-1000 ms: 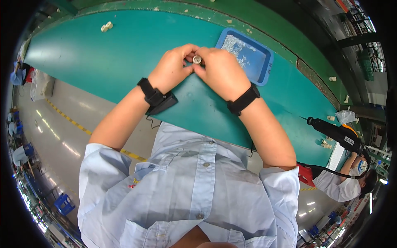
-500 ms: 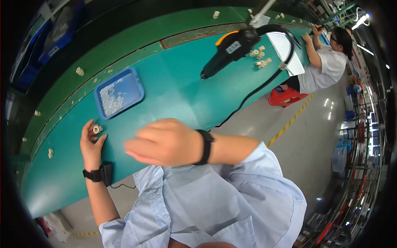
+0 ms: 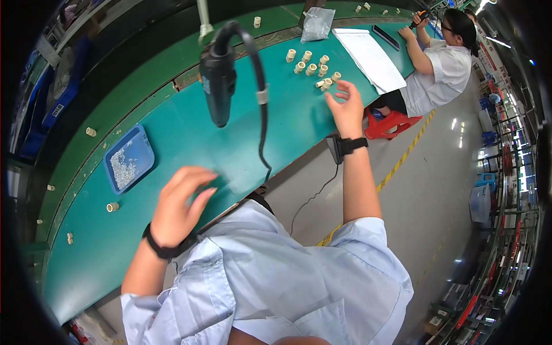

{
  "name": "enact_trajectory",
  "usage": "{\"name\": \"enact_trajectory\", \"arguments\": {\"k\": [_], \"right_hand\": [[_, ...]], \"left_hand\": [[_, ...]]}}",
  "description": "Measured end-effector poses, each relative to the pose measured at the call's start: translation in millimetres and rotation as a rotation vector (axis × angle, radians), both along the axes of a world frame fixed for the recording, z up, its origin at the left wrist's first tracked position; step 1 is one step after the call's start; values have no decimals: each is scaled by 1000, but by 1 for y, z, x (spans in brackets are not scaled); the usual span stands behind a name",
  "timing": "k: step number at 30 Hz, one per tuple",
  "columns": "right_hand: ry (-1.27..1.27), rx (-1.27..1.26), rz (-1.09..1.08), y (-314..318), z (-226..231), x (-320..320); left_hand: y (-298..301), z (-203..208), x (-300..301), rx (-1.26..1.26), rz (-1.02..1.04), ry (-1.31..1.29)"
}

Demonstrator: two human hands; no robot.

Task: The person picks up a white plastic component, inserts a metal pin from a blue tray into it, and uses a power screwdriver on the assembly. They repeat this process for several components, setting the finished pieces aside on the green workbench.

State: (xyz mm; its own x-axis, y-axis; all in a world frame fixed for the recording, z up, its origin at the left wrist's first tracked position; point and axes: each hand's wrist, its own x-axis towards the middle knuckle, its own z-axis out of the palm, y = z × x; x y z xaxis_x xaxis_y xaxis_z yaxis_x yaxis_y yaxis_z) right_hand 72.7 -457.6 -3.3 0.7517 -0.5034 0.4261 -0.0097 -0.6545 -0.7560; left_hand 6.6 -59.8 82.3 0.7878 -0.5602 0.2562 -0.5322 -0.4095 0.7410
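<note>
My left hand (image 3: pixel 181 202) hovers over the near edge of the green bench with its fingers curved, thumb apart and nothing visible in it. Farther left, a cream ring-shaped fitting (image 3: pixel 112 207) rests on the bench. My right hand (image 3: pixel 348 112) reaches out at the right, thumb and fingers spread, just short of a group of similar cream fittings (image 3: pixel 326 84). Between the two hands hangs a black electric screwdriver (image 3: pixel 219 92), its tip pointing down. A blue tray (image 3: pixel 147 167) holding small whitish clear pieces lies beyond my left hand.
A black cable (image 3: pixel 262 123) loops down from the screwdriver to the bench edge. At the far right are a paper pad (image 3: pixel 368 57), a phone (image 3: pixel 386 37) and a clear plastic bag (image 3: pixel 317 25). A co-worker (image 3: pixel 443 72) sits beyond on a red stool (image 3: pixel 393 125). More fittings dot the green ledge behind.
My left hand has let go of the fitting and come right, leaving it on the bench. My right hand has swung from the middle out to the fittings at the right. The view has shifted rightward.
</note>
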Motion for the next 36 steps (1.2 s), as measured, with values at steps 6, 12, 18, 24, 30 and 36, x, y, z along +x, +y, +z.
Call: {"name": "enact_trajectory", "arguments": {"k": [6, 12, 18, 24, 30, 36], "right_hand": [[84, -22, 64, -13, 3, 25], [188, -138, 116, -17, 2, 27], [184, -102, 158, -20, 1, 32], [216, 10, 341, -12, 5, 19], [306, 67, 432, -1, 8, 12], [298, 47, 382, -22, 27, 12]], "left_hand": [[-84, -54, 69, -33, -98, 168], [-153, -67, 109, -31, -186, 200], [-215, -73, 151, -102, -140, 120], [-248, -71, 157, -101, -172, 129], [-246, -73, 156, -32, -136, 246], [-246, -77, 153, -29, -136, 176]]}}
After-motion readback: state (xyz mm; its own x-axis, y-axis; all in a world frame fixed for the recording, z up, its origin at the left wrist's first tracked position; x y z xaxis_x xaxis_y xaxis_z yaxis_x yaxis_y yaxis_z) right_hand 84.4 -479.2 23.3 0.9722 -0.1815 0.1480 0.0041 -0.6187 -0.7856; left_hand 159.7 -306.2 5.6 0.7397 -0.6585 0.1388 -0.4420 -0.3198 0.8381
